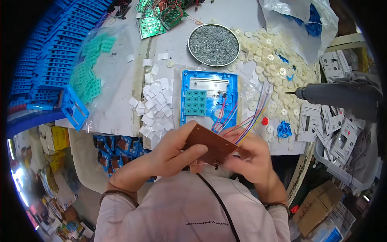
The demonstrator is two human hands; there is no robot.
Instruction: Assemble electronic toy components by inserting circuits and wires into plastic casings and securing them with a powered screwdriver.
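Note:
My left hand (171, 151) grips a brown circuit board (211, 143), its thumb flat on the plain face. My right hand (252, 157) is at the board's right edge, fingers bent inward and partly blurred; what they pinch is hidden. Red, blue, yellow and white wires (254, 117) rise from behind the board. Just beyond it lies an opened blue plastic casing (232, 86), with a green rubber keypad (196, 103) and a silvery strip (209, 84) inside. More thin wires lead from the casing toward the board.
A round dish of small screws (214, 44) stands behind the casing. White paper squares (155, 101) lie left, cream plastic discs (278, 72) right. A power screwdriver (338, 95) juts in from the right. Blue casings (52, 52) are stacked far left; green boards (152, 26) lie at the back.

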